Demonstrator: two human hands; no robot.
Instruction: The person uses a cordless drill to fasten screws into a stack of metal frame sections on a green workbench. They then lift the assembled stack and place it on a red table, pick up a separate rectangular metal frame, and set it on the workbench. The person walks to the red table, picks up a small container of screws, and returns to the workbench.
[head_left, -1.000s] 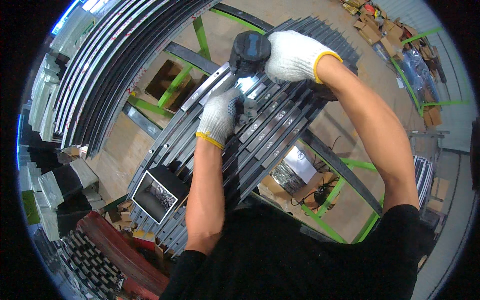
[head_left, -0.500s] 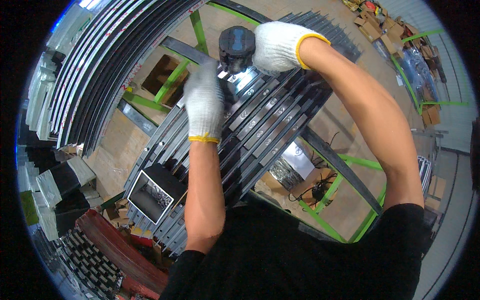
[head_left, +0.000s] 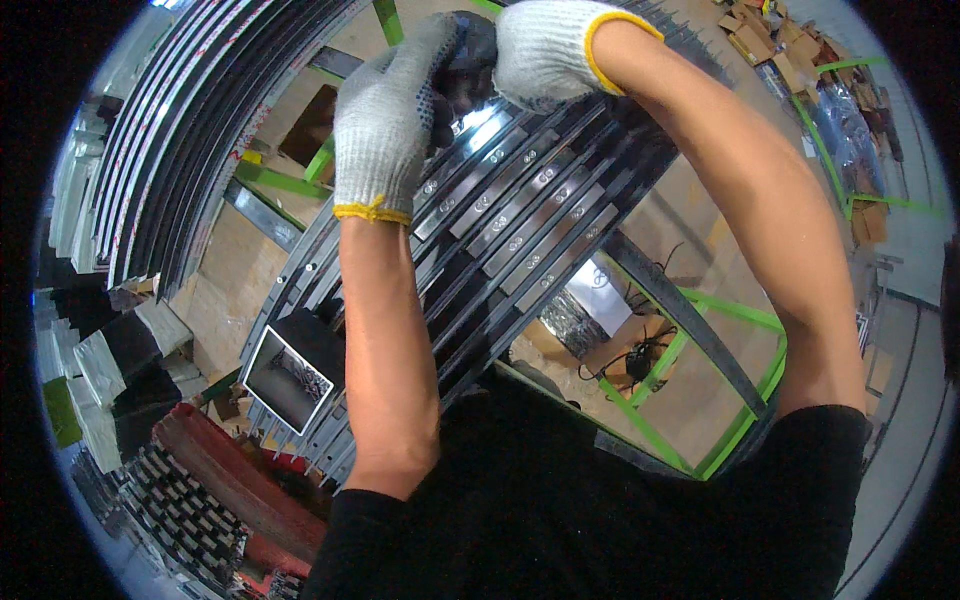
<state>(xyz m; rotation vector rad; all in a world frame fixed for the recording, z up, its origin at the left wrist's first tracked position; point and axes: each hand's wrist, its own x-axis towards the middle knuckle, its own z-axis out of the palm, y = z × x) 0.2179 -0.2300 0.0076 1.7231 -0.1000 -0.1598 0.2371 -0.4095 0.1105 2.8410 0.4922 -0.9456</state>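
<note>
At the top, my right hand (head_left: pixel 545 55), in a white knit glove with a yellow cuff, is closed round a black cordless drill (head_left: pixel 468 65), seen from its rear end. Against the drill's left side is my left hand (head_left: pixel 385 125), gloved alike with blue dots on the palm. Its fingers are curled, and their tips are hidden behind the drill. Beneath both hands lies a row of long dark metal rails (head_left: pixel 515 205), side by side, with bright plates and paired small holes. The drill's tip is out of sight.
An open box (head_left: pixel 290 378) of small fasteners sits on the rails, left of my left forearm. Long stacked strips (head_left: pixel 190 130) stand at the far left. Green frame bars (head_left: pixel 735 440) and a carton with cables (head_left: pixel 630 365) lie right of the rails. Cartons (head_left: pixel 775 45) fill the far right.
Both hands and the drill have moved up and away in the picture, my left hand also leftward. My left hand, blurred before, now shows sharply against the drill.
</note>
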